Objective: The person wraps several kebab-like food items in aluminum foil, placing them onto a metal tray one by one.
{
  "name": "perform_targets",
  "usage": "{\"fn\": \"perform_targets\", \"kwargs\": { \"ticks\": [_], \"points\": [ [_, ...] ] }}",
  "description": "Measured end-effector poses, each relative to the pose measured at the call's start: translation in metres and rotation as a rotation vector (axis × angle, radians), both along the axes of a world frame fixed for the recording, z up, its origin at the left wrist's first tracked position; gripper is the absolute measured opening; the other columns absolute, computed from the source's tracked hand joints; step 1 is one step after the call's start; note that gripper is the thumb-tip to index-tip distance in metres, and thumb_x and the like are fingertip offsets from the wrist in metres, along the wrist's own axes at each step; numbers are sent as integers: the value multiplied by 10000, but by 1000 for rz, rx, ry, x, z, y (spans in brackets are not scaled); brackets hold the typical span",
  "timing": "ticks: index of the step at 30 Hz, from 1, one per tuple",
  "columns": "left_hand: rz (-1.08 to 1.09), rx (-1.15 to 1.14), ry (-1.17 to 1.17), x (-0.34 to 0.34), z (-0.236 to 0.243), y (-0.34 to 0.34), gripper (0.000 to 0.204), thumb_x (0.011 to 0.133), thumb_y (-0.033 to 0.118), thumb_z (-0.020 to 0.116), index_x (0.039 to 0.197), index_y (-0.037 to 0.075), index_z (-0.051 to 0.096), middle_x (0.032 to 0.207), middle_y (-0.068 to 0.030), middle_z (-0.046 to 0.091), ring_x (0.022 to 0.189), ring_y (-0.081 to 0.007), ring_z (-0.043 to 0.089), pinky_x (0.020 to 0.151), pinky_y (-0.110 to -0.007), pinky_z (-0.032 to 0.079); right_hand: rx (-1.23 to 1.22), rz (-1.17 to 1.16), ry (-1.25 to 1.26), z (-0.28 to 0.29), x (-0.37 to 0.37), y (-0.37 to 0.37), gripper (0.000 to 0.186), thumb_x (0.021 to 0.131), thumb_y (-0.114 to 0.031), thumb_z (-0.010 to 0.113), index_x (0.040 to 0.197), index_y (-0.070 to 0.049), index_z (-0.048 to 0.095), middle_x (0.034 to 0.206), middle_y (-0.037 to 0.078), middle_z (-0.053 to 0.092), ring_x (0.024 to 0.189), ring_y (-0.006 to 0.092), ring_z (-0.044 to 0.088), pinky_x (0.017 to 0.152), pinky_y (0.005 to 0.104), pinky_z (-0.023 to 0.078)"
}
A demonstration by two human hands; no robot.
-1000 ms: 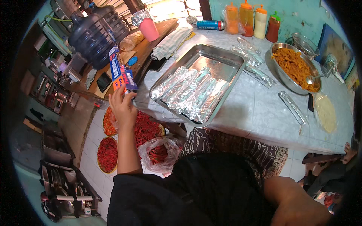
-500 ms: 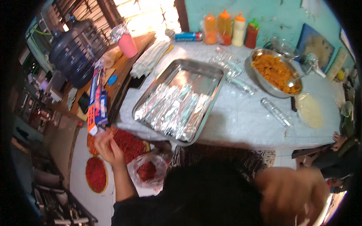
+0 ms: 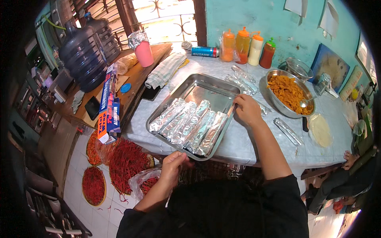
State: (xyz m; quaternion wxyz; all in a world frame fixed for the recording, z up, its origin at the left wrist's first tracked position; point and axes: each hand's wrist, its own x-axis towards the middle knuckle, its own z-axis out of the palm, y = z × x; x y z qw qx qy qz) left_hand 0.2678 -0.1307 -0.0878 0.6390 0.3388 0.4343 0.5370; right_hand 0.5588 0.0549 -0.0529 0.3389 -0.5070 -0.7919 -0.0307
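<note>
A metal tray (image 3: 206, 90) lies slanted on the table, holding several foil-wrapped rolls (image 3: 187, 123) side by side in its nearer half. My left hand (image 3: 171, 169) has its fingers closed on the tray's near edge. On the right rim, my right hand (image 3: 249, 110) grips with the thumb and fingers. Just beyond that hand lie more foil rolls (image 3: 243, 80), and a single foil roll (image 3: 287, 131) rests farther right. A steel bowl (image 3: 274, 93) of orange shredded food with a spoon stands at the right.
Squeeze bottles (image 3: 254, 48) and a gas canister (image 3: 204, 51) line the wall. Pale flatbreads in plastic (image 3: 319, 131) sit at the right. Long foil boxes (image 3: 107, 107) lie on the wooden bench at left. Baskets of red chillies (image 3: 129, 164) are on the floor. Another person's hand (image 3: 350, 159) shows far right.
My left hand has come from beside the foil boxes to the tray's near edge. My right hand has moved up from the lower right onto the tray's right rim.
</note>
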Motion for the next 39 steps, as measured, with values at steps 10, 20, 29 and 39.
{"fn": "perform_targets", "kwargs": {
  "ticks": [10,20,29,39],
  "points": [
    [193,117,249,-53,20,2,148,946,125,533,838,27,558,763,-63,613,668,-142,600,692,-265,493,25,168,-101,-6,8,-26,93,723,-139,631,795,-88,603,853,104,556,905,317,567,968,464,422],
    [785,562,1464,-77,53,25,109,819,122,664,849,53,586,809,-74,583,717,-233,572,645,-331,456,-14,144,-148,-7,-37,-132,173,633,-173,675,772,-110,594,784,70,531,781,290,542,697,421,407],
    [-251,734,1639,-66,96,98,441,781,181,710,1184,62,577,1042,-168,575,1005,-348,560,920,-414,438,-139,82,-31,-1,-78,-137,231,673,-209,685,868,-106,615,884,84,571,861,293,546,725,422,416],
    [-328,407,1255,-85,106,130,361,884,317,680,1074,20,603,952,-11,563,878,-84,502,743,-255,417,-197,470,599,17,-16,-150,272,742,-63,691,1006,-41,625,1012,140,586,993,315,550,866,381,438]
  ]
}}
